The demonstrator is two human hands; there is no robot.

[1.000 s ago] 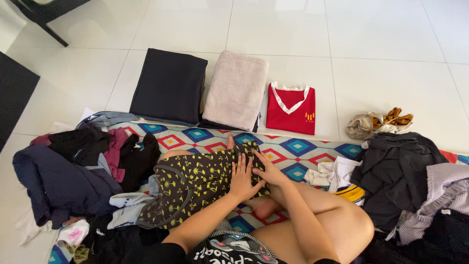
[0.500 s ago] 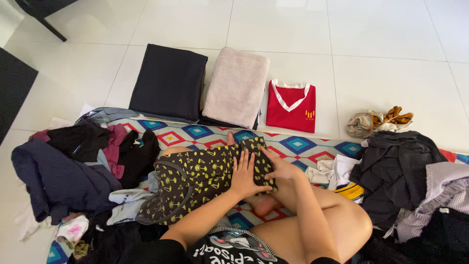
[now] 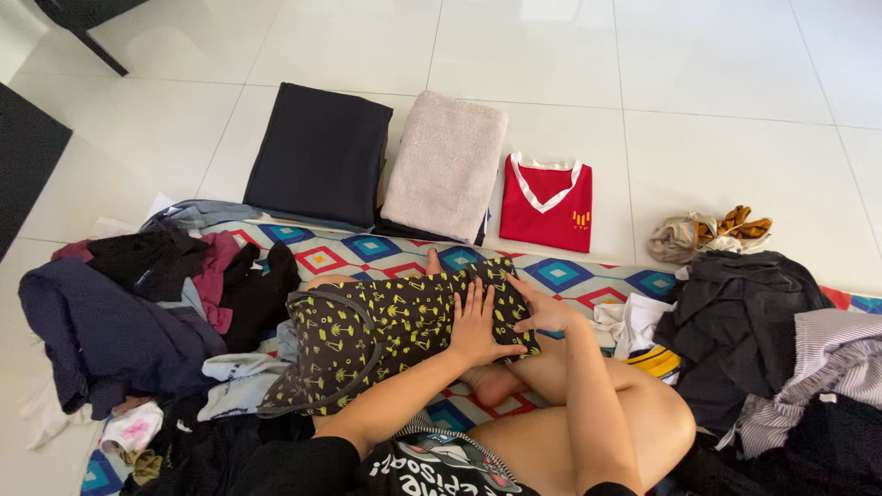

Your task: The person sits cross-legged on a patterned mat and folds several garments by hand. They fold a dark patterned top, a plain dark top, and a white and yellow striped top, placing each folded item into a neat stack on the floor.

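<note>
A black garment with a yellow palm print (image 3: 367, 335) lies across my legs on a patterned mat (image 3: 560, 276). My left hand (image 3: 478, 326) presses flat on its right part, fingers spread. My right hand (image 3: 542, 312) rests on the garment's right edge, fingers over the cloth, beside my left hand. Neither hand grips it.
On the white tile floor ahead lie a folded black cloth (image 3: 317, 156), a folded beige towel (image 3: 446, 165) and a folded red shirt (image 3: 548, 204). Loose clothes are heaped at the left (image 3: 119, 321) and the right (image 3: 772, 331). A small crumpled bundle (image 3: 703, 234) lies far right.
Both hands have slid to the right along the printed garment, smoothing it. The garment's right end now reaches a little further right.
</note>
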